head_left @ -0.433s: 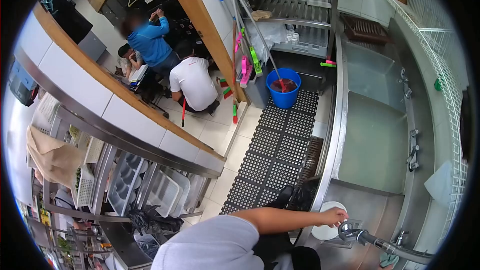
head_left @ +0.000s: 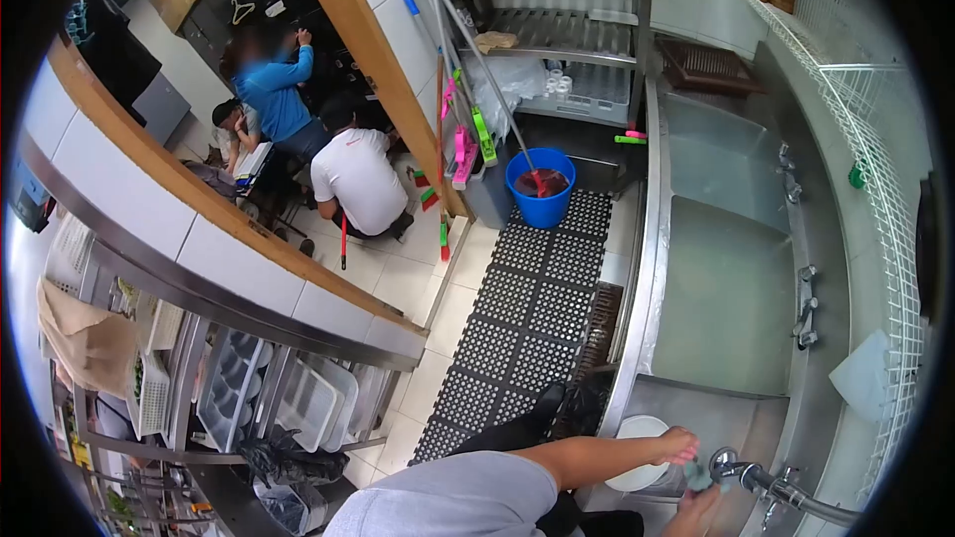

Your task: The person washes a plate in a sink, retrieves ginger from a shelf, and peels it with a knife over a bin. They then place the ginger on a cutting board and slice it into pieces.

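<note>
My left hand (head_left: 678, 446), at the end of the grey-sleeved arm, is over the near sink basin beside a white plate (head_left: 638, 452). Its fingers look curled together; whatever they may hold is too small to make out. Close below it, my right hand (head_left: 695, 505) grips a crumpled greenish scrubbing cloth (head_left: 699, 474), which sits between the two hands. The round metal spray head (head_left: 724, 461) of the faucet hangs right beside the cloth. Under my left hand, the plate lies in the metal basin, partly covered by the forearm.
Two further basins (head_left: 726, 293) hold cloudy water. A wire rack (head_left: 880, 189) runs along the wall. A blue bucket (head_left: 542, 207) with a mop stands on the black rubber mat (head_left: 527, 313). Beyond the doorway are a person in blue (head_left: 276, 89), one crouching in white (head_left: 353, 179), and another seated.
My right hand has come up from the lower right with the greenish cloth, close to my left hand. My left hand has shifted slightly away from the spray head. The whole view has shifted a little.
</note>
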Demonstrator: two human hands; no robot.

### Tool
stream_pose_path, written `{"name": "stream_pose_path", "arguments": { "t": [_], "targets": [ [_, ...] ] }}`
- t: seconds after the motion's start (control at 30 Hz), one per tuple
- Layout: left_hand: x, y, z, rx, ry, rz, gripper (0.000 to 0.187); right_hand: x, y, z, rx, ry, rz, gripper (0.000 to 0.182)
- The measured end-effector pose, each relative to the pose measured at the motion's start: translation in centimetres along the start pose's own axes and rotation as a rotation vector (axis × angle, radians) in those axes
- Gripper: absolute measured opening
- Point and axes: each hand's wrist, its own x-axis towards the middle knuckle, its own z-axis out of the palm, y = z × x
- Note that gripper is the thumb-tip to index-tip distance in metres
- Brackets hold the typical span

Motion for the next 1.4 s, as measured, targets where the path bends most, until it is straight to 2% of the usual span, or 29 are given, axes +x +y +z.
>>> {"name": "stream_pose_path", "arguments": {
  "t": [0.03,0.07,0.1,0.13,0.17,0.2,0.27,0.3,0.33,0.37,0.4,0.47,0.5,0.53,0.57,0.63,0.67,0.73,0.87,0.93,0.97,1.03,1.07,1.13,1.27,1.3,1.37,1.4],
  "targets": [
    [-0.3,0.7,0.5,0.15,0.06,0.039,0.036,2.3,1.8,0.7,0.224,0.173,0.106,0.042],
    [-0.6,1.0,1.0,0.298,0.12,0.08,0.041,2.5,1.9,2.1,0.229,0.176,0.1,0.042],
    [-0.7,1.2,1.4,0.305,0.115,0.083,0.041,2.7,2.0,4.2,0.378,0.115,0.111,0.041],
    [-0.8,1.2,1.7,0.398,0.138,0.133,0.049,2.8,1.9,5.7,0.524,0.051,0.123,0.04],
    [-0.8,1.3,1.9,0.489,0.161,0.187,0.057,2.5,1.9,6.0,0.526,0.046,0.117,0.04],
    [0.3,0.6,1.7,0.493,0.159,0.196,0.057,2.6,2.1,5.8,0.539,0.014,0.101,0.043],
    [2.3,-0.7,1.3,0.608,0.121,0.389,0.071,2.4,1.8,6.6,0.555,-0.027,0.079,0.045],
    [0.9,0.2,2.0,0.61,0.131,0.363,0.076,1.3,1.1,6.7,0.559,-0.122,0.102,0.055],
    [1.2,0.2,2.0,0.609,0.128,0.366,0.076,-0.4,0.2,7.7,0.559,-0.216,0.126,0.065],
    [1.6,0.0,2.0,0.614,0.169,0.39,0.076,-1.5,-0.4,8.4,0.535,-0.136,0.174,0.072],
    [2.3,-0.6,1.9,0.618,0.208,0.411,0.077,-1.6,-0.5,8.2,0.531,-0.133,0.171,0.072],
    [4.4,-1.6,1.7,0.506,0.182,0.396,0.07,-2.4,-0.4,7.3,0.388,0.012,0.287,0.059],
    [5.3,-2.4,1.4,0.549,0.146,0.439,0.063,0.3,1.6,4.1,0.466,0.011,0.317,0.057],
    [5.9,-3.4,1.0,0.592,0.111,0.482,0.056,-0.2,1.7,12.4,0.464,0.016,0.316,0.057],
    [6.0,-4.4,0.5,0.59,0.107,0.48,0.056,0.1,2.2,12.5,0.433,0.015,0.302,0.057],
    [5.6,-5.8,-0.5,0.463,-0.126,0.578,0.042,0.9,3.1,12.8,0.373,0.005,0.268,0.057],
    [4.8,-5.1,-0.8,0.465,-0.129,0.58,0.042,1.7,3.9,12.2,0.345,-0.001,0.252,0.057],
    [2.8,-3.5,-1.9,0.636,0.437,0.302,0.036,2.4,5.7,9.6,0.286,-0.005,0.227,0.057],
    [-1.4,-1.8,-1.8,0.604,0.458,0.357,0.035,2.8,10.1,-3.3,0.168,-0.016,0.182,0.058],
    [-2.6,-1.1,-1.7,0.887,0.129,0.561,0.037,4.8,11.2,-4.3,0.151,-0.065,0.182,0.057],
    [-2.9,-0.6,-1.6,0.889,0.136,0.56,0.037,4.9,11.3,-4.3,0.127,-0.105,0.18,0.057],
    [-3.6,-0.1,-1.2,1.028,-0.048,0.596,0.039,4.5,11.0,-4.9,0.072,-0.179,0.176,0.056],
    [-3.3,0.1,-1.3,1.027,-0.044,0.6,0.039,4.6,10.6,-4.8,0.044,-0.22,0.169,0.055],
    [-2.5,0.8,-1.5,1.046,-0.123,0.766,0.041,4.7,9.7,-4.7,-0.013,-0.306,0.156,0.054],
    [-4.1,2.0,-0.6,1.076,-0.107,0.694,0.045,3.8,7.7,-4.9,-0.128,-0.462,0.136,0.052],
    [-3.8,1.8,-0.6,1.075,-0.113,0.664,0.047,2.9,7.0,-4.1,-0.13,-0.463,0.138,0.052],
    [-2.1,1.1,-1.5,1.077,-0.122,0.632,0.049,0.3,5.6,-0.3,-0.162,-0.286,0.125,0.048],
    [0.0,0.5,-2.7,1.044,-0.029,0.647,0.048,-1.4,4.5,1.9,-0.16,-0.285,0.124,0.048]
  ]
}}
